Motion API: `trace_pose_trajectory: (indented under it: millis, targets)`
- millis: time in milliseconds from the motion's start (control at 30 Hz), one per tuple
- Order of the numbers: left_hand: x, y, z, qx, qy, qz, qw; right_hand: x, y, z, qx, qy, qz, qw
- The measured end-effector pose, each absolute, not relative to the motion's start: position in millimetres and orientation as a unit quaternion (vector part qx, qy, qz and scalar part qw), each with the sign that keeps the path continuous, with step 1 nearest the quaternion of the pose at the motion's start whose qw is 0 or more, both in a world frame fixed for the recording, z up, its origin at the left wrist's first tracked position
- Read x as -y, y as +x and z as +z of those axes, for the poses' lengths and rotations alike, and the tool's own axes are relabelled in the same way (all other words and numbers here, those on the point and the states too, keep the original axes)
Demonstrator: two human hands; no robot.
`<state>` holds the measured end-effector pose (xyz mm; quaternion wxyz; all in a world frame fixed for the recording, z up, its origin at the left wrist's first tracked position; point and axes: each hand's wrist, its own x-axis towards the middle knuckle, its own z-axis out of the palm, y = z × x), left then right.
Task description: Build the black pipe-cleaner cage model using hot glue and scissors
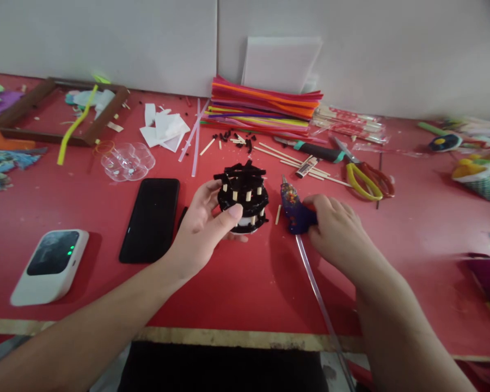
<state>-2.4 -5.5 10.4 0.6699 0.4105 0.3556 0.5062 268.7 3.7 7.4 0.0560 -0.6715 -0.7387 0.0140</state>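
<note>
My left hand [206, 220] grips a small round model [244, 198] made of black pieces and short wooden sticks around a white core, resting on the red table [245, 277]. My right hand [335, 231] is closed on a blue glue gun [294, 209] lying just right of the model, nozzle pointing away from me. A clear glue stick [316, 294] sticks out of its back toward the table's front edge.
A black phone [151, 218] and a white power bank [51, 264] lie to the left. Behind are a clear plastic tray [127, 160], white paper scraps [165, 129], wooden sticks [298, 160], a stack of coloured sheets [265, 106], yellow-handled scissors [365, 177] and a wooden frame [61, 111].
</note>
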Motion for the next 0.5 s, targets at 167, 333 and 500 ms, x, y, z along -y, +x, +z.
trace_pose_trajectory:
  millis: [167,333,500]
  targets:
    - [8,-1,12,-0.377,0.408,0.52,0.648,-3,264,17,0.734,-0.661,0.066,0.142]
    - [9,1,10,-0.37,0.464,0.559,0.579,-1,257,28,0.674,-0.679,0.107,0.271]
    - [9,-1,15,-0.381,0.484,0.559,0.554,0,250,35,0.529,-0.74,0.148,0.389]
